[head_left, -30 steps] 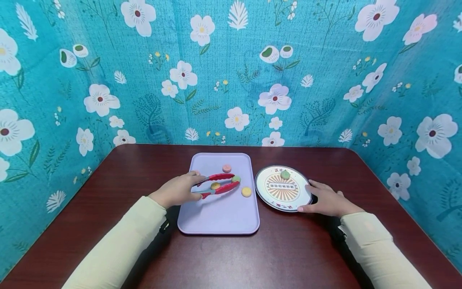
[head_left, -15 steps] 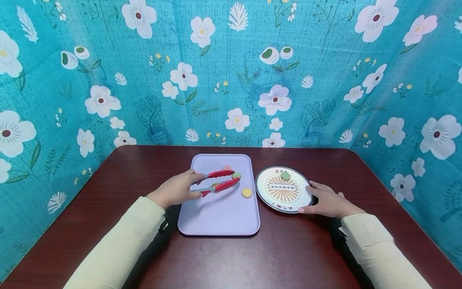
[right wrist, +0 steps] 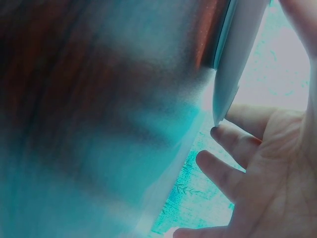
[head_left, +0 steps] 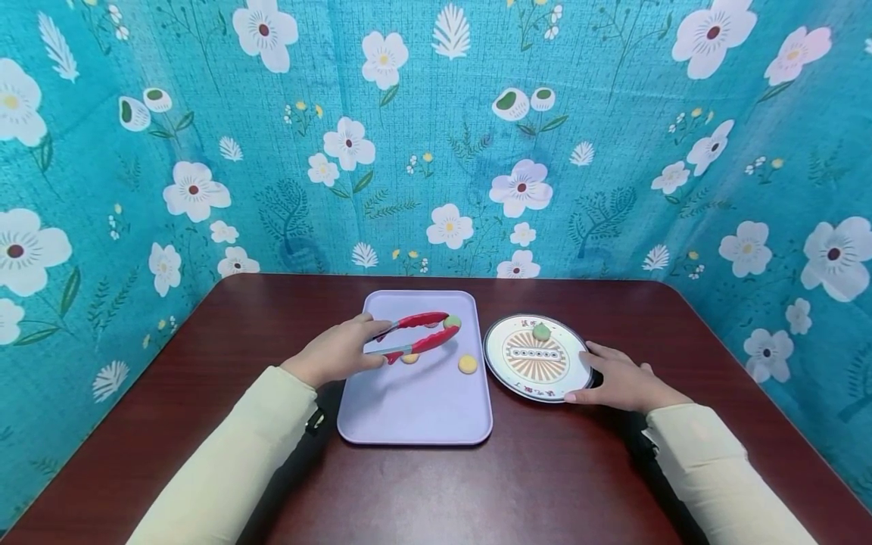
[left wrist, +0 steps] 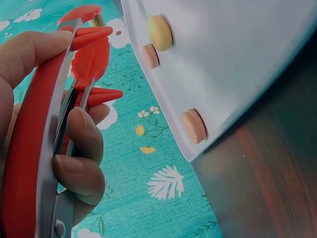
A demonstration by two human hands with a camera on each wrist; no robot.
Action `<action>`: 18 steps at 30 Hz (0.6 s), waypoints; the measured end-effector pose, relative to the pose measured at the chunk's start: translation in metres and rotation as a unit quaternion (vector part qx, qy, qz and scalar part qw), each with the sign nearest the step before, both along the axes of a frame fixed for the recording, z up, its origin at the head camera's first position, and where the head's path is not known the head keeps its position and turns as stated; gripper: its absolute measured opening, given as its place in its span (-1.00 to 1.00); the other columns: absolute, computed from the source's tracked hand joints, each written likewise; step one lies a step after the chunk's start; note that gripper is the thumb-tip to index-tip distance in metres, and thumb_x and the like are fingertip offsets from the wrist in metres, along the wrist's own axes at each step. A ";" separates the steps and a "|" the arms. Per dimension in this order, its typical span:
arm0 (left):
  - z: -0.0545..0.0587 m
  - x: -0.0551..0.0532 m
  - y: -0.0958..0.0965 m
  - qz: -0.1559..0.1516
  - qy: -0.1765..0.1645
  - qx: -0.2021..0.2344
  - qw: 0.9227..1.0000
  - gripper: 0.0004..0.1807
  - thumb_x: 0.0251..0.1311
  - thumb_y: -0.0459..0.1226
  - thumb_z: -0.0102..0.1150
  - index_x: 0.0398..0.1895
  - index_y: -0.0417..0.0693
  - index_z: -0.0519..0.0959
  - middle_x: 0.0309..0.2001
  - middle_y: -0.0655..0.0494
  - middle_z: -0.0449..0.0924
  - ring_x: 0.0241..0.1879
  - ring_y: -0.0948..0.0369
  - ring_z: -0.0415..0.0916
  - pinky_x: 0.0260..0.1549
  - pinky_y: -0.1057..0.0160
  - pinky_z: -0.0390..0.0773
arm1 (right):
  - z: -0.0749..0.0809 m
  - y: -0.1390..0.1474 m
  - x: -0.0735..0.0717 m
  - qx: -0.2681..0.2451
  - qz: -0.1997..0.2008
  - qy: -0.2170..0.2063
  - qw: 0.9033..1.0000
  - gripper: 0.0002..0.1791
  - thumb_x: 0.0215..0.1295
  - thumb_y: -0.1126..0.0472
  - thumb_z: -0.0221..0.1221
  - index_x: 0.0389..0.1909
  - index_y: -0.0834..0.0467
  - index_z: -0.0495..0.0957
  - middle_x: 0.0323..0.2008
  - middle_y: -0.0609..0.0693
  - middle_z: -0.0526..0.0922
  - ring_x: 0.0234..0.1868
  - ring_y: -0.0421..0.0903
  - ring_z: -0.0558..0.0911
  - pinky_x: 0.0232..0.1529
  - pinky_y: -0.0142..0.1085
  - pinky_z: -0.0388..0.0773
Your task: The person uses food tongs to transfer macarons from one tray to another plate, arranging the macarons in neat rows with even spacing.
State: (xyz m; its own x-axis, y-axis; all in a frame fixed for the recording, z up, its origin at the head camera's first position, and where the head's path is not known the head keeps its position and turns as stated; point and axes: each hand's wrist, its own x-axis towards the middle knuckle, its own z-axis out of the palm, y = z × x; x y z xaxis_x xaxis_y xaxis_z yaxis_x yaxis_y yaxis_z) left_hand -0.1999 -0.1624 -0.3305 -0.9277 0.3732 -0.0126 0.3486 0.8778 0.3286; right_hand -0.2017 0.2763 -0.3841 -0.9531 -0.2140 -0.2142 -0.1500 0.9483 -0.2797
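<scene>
My left hand [head_left: 337, 352] grips a pair of tongs [head_left: 436, 338] with red tips, over the lilac tray [head_left: 415, 409]. Between the tong tips is a green macaron [head_left: 453, 322], held above the tray. A yellow macaron [head_left: 467, 364] lies on the tray, and another yellowish macaron [head_left: 409, 358] shows just below the lower tong arm. In the left wrist view, pink macarons [left wrist: 194, 126] sit near the tray's rim. To the right, my right hand [head_left: 623, 382] touches the rim of a round patterned plate [head_left: 504, 371], fingers spread and fairly straight. One green macaron [head_left: 541, 331] rests on the plate.
Tray and plate stand side by side on a dark brown table [head_left: 545, 477], with a narrow gap between them. Behind and around the table hangs a teal flowered cloth [head_left: 409, 182].
The green macaron in the tongs has risen and moved slightly away and to the right. More of the yellowish macaron beneath the tongs shows. My right hand stays at the plate.
</scene>
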 end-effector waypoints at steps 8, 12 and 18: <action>0.000 -0.003 0.005 -0.005 0.001 -0.009 1.000 -0.28 0.06 -0.11 0.38 0.33 -0.01 0.42 0.08 -0.07 0.50 -0.08 0.10 0.51 -0.18 0.15 0.64 | -0.001 0.001 -0.001 -0.002 0.001 0.000 1.000 0.26 -0.15 -0.47 0.27 0.39 0.36 0.19 0.39 0.41 0.09 0.34 0.41 0.06 0.08 0.57 -0.08; 0.001 -0.004 0.007 -0.005 0.000 -0.009 1.000 -0.28 0.05 -0.11 0.39 0.34 0.00 0.42 0.06 -0.05 0.50 -0.11 0.13 0.50 -0.22 0.19 0.64 | -0.002 0.001 -0.002 -0.001 0.002 0.001 1.000 0.26 -0.15 -0.48 0.27 0.39 0.35 0.19 0.39 0.41 0.09 0.34 0.40 0.07 0.08 0.57 -0.08; 0.002 -0.006 0.010 -0.009 0.002 -0.003 1.000 -0.27 0.02 -0.12 0.41 0.32 -0.03 0.43 -0.01 -0.04 0.52 -0.20 0.17 0.49 -0.32 0.25 0.62 | -0.003 0.002 -0.002 -0.001 0.000 0.001 1.000 0.27 -0.16 -0.49 0.26 0.39 0.35 0.19 0.39 0.41 0.09 0.35 0.41 0.06 0.08 0.57 -0.10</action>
State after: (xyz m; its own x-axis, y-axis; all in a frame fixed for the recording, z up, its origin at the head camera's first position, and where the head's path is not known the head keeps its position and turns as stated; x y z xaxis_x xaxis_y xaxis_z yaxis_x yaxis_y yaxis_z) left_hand -0.2055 -0.1526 -0.3281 -0.9206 0.3904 -0.0121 0.3661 0.8732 0.3217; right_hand -0.2037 0.2780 -0.3873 -0.9535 -0.2138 -0.2125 -0.1499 0.9479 -0.2811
